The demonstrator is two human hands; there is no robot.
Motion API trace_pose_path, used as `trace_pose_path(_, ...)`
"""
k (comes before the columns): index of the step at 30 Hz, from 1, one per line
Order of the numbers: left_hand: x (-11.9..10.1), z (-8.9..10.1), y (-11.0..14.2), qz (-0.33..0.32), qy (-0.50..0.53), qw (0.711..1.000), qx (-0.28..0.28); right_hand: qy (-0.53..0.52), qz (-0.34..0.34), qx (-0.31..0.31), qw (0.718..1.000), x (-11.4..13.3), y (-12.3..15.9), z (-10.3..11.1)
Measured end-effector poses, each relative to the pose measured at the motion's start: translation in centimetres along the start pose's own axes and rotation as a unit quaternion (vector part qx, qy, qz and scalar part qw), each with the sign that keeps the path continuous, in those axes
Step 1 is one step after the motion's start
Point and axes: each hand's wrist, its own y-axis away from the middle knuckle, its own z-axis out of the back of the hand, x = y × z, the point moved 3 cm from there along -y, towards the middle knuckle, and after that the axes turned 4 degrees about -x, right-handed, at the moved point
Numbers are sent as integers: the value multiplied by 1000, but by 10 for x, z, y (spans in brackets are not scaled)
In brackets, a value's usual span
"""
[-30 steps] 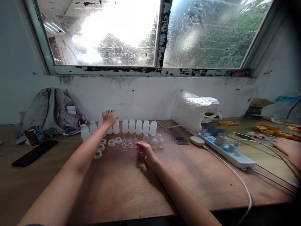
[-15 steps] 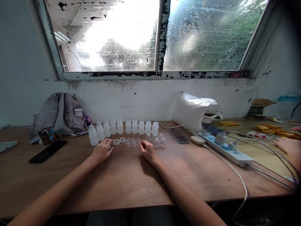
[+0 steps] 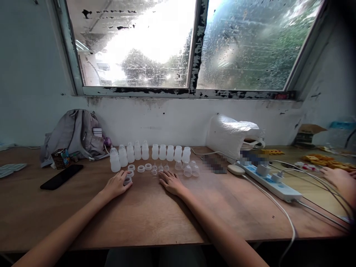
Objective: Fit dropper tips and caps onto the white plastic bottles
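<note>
My left hand [image 3: 116, 184] rests low on the table, thumb and fingers closed round a translucent collar ring [image 3: 127, 180]. Just beyond it lie more white rings [image 3: 141, 169]. Fingers stretched out and palm down, my right hand [image 3: 171, 182] lies by a cluster of clear bottle teats [image 3: 160, 167]; its fingertips reach the nearest ones, though I cannot tell whether it touches any. Behind, frosted baby bottles [image 3: 115, 161] stand in a row, those on the left with tops on and the right-hand bottles [image 3: 170, 152] open-mouthed. Clear dome caps [image 3: 187, 170] sit right of the teats.
A black phone [image 3: 61, 177] and a grey backpack [image 3: 76, 131] are at the left. Toward the right are a power strip [image 3: 274, 185] with trailing cables, a white charger [image 3: 236, 169] and a white bag [image 3: 226, 135]. Another person's hand [image 3: 335, 177] is at the far right.
My left hand has drawn nearer to me and now holds a ring. The right hand's curled fingers have straightened out toward the teats. The view has shifted slightly.
</note>
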Motion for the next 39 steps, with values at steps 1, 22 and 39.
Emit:
trace_pose_path(1, 0, -1, 0, 3, 6, 1000, 1, -2, 3, -2, 1000, 1, 0, 1)
trace_pose_path(22, -92, -32, -60, -32, 321, 932, -162, -267, 58, -114, 955, 13, 9, 21)
trace_pose_path(39, -105, -43, -40, -188, 260, 943, -84, -186, -20, -208, 960, -2, 3, 17)
